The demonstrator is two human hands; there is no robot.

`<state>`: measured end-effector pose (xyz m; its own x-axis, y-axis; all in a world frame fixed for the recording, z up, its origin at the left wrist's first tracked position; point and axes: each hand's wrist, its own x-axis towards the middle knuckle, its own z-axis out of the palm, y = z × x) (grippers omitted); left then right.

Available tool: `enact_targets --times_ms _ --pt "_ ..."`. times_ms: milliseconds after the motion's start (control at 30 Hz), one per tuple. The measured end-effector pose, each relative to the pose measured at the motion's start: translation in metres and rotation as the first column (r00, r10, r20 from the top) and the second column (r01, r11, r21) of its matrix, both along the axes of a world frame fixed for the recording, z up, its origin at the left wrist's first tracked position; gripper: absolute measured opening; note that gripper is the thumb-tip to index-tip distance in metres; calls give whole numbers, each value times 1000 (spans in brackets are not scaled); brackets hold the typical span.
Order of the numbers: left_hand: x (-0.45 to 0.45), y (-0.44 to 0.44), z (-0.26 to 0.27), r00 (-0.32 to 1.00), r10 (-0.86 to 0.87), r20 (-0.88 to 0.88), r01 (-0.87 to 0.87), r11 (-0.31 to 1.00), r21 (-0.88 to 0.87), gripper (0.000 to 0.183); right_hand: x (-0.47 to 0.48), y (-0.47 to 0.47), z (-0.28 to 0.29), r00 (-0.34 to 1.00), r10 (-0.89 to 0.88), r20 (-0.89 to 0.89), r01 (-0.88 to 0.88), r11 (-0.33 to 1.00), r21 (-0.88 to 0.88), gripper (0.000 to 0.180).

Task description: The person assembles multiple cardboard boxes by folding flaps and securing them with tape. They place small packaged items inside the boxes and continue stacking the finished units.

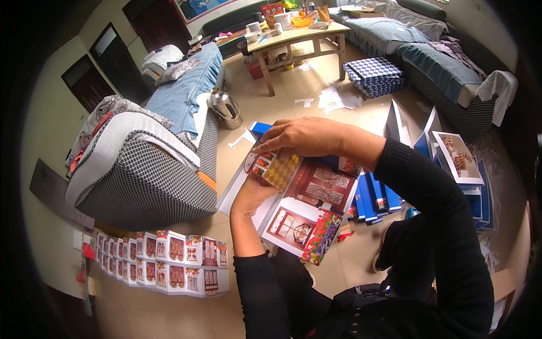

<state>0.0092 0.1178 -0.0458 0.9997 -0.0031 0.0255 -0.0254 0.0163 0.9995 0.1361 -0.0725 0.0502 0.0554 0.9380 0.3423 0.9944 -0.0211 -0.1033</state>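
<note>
A large printed cardboard sheet (296,226), with pictures of a window, a door and flowers, lies tilted over my lap. At its upper left part, my left hand (254,197) holds the lower side of a folded piece with a yellow checkered face (281,169). My right hand (298,137) reaches over from the right, its fingers on the top of that same piece. Both palms and some fingertips are hidden. Just beyond my right hand, the end of a blue cardboard strip (259,128) shows.
Blue strips (367,197) lie on the floor at my right, beside standing open boxes (459,161). Rows of printed folded card houses (169,262) stand at left. A metal flask (227,108), sofa (161,169), table (296,36), paper scraps (338,99) and checkered boxes (373,76) lie farther off.
</note>
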Motion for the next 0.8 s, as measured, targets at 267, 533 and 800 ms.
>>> enact_targets --times_ms 267,533,800 --pt "6 10 -5 990 -141 -31 138 987 -86 79 5 -5 -3 1000 -1 21 1 1000 12 54" --pt "10 1 -3 991 -130 17 131 987 -97 80 4 -10 -2 999 -40 -11 40 999 1 55" --pt "9 -4 -1 992 -120 42 121 992 -31 64 10 -11 -9 999 -40 -20 41 999 16 56"
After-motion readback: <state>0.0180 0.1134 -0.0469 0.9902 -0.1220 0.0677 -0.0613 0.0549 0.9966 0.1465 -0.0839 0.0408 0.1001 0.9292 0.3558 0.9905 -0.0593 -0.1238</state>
